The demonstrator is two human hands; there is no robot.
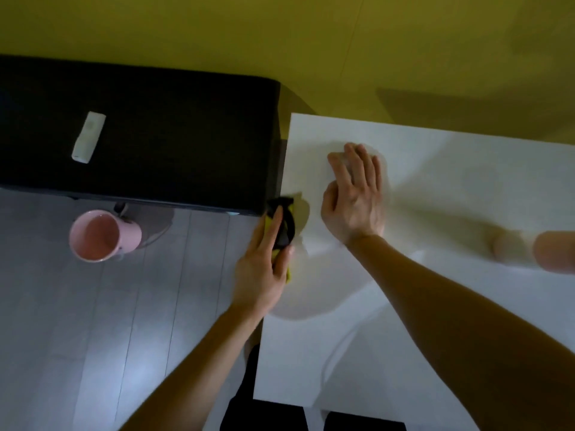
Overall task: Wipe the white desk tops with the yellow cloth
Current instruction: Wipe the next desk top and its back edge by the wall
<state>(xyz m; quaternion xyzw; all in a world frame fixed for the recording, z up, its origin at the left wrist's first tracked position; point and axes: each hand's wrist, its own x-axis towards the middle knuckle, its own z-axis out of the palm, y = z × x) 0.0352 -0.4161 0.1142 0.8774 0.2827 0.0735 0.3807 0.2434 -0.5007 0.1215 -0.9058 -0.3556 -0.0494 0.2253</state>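
- The left hand is holding a crumpled yellow cloth at the left edge of the smooth white desk top. The fingers are lying long over the cloth and the thumb is pressing in from the desk side, so the cloth is being pinched between them.
- The fingers are hiding most of the cloth. Only a black patch and thin yellow slivers are showing, and I cannot tell whether the black is print or shadow.
- The right hand is resting palm-down on the desk top, further in from the edge. Its fingers are straight and close together, gripping nothing, and the fingertips are blurring.
- The desk top is running out of frame at the right and at the bottom.
- A blurred pinkish rounded shape is sitting on the desk top at the right frame edge. It is cut off and not identifiable.
- A black rectangular table top is standing just beside the desk's left edge, cropped at the left. A slim white remote control is lying on it, with its buttons too soft to read.
- A pale pink cup is standing on the grey plank floor, its mouth facing the camera.
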